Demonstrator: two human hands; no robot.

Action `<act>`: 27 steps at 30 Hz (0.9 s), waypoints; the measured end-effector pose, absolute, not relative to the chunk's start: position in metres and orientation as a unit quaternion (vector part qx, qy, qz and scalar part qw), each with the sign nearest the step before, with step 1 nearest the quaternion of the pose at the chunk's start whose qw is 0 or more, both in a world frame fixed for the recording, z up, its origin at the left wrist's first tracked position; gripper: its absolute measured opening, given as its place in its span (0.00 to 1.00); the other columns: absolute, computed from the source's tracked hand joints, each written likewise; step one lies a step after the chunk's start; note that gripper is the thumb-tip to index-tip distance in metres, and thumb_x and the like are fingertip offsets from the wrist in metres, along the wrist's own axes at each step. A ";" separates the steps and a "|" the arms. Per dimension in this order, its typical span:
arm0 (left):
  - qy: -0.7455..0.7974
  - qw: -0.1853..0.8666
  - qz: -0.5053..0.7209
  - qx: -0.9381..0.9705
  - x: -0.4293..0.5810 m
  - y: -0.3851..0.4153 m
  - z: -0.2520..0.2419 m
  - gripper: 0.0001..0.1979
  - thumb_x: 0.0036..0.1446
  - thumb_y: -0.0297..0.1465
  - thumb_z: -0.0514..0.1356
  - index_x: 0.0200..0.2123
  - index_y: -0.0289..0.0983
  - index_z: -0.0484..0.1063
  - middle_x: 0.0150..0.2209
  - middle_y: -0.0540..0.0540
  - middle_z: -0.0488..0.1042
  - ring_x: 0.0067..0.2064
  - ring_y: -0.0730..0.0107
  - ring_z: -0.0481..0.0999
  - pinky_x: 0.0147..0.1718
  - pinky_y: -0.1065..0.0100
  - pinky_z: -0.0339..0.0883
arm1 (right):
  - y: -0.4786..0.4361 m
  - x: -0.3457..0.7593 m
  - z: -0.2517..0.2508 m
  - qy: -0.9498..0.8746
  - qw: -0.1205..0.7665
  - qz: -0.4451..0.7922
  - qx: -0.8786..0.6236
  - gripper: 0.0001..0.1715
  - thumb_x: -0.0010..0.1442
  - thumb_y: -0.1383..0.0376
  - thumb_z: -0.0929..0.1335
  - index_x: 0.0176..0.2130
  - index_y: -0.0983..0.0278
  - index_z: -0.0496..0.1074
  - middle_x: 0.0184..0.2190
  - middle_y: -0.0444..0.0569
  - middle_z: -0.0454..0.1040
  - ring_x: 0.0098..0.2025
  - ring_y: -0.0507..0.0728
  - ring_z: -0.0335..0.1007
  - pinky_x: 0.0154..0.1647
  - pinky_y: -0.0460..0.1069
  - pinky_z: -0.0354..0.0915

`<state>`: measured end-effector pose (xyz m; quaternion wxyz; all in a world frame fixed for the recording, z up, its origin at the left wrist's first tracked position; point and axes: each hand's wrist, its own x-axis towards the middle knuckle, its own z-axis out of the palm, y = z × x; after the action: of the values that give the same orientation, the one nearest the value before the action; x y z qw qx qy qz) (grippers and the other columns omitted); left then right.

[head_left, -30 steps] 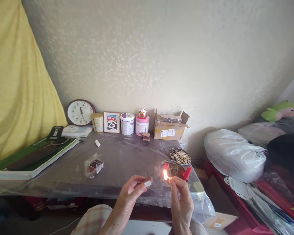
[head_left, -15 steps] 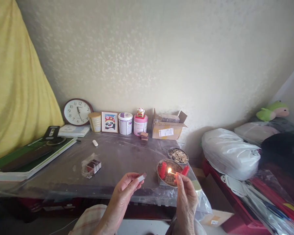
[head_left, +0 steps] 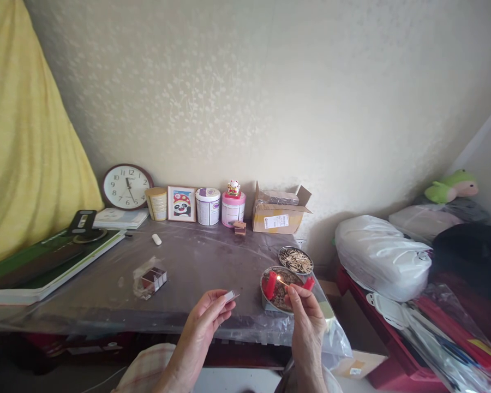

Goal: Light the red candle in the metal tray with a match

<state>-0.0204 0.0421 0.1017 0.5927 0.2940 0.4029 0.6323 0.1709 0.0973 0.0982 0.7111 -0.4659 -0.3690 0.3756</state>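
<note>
Left of the right hand [head_left: 306,314] pinching a lit match [head_left: 283,283] stands a red candle [head_left: 271,285] (left hand [head_left: 207,314] grips a matchbox [head_left: 229,296]). Applying flame seems the step; next likely needs steadiness

Two hands are in view, a left hand [head_left: 207,315] and a right hand [head_left: 308,315], with one held matchbox [head_left: 229,296] and one lit match [head_left: 283,282]. Two red sticks [head_left: 270,285] stand in one tin [head_left: 272,307]; one dish [head_left: 298,273] carries more loose matches [head_left: 295,260] than can be counted. The table [head_left: 204,256] also holds one clock [head_left: 127,186], one frame [head_left: 181,204], two tubs [head_left: 208,207], one figurine [head_left: 233,189].
</note>
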 end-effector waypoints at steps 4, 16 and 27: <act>0.406 0.598 0.628 0.289 -0.021 0.042 0.101 0.13 0.56 0.41 0.61 0.39 0.38 0.75 0.43 0.43 0.78 0.48 0.59 0.73 0.51 0.58 0.61 | 0.100 0.169 0.095 -0.382 0.704 0.372 -0.470 0.19 0.45 0.52 0.76 0.31 0.63 0.76 0.27 0.43 0.76 0.28 0.53 0.68 0.33 0.48 0.66; 0.400 0.602 0.626 0.293 -0.022 0.042 0.098 0.13 0.57 0.41 0.61 0.39 0.39 0.75 0.43 0.44 0.77 0.48 0.59 0.73 0.51 0.59 0.61 | 0.111 0.161 0.091 -0.385 0.708 0.367 -0.466 0.18 0.46 0.53 0.75 0.29 0.63 0.75 0.26 0.43 0.74 0.30 0.53 0.68 0.35 0.48 0.66; 0.396 0.604 0.625 0.296 -0.019 0.043 0.099 0.12 0.57 0.40 0.61 0.38 0.39 0.75 0.42 0.45 0.77 0.48 0.60 0.73 0.50 0.60 0.61 | 0.114 0.160 0.093 -0.370 0.709 0.371 -0.472 0.18 0.43 0.53 0.75 0.29 0.64 0.75 0.25 0.43 0.74 0.29 0.53 0.68 0.34 0.48 0.66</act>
<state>-0.0187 0.0435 0.0989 0.6036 0.2964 0.3958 0.6254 0.1597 0.1141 0.0929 0.7092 -0.4717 -0.3699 0.3711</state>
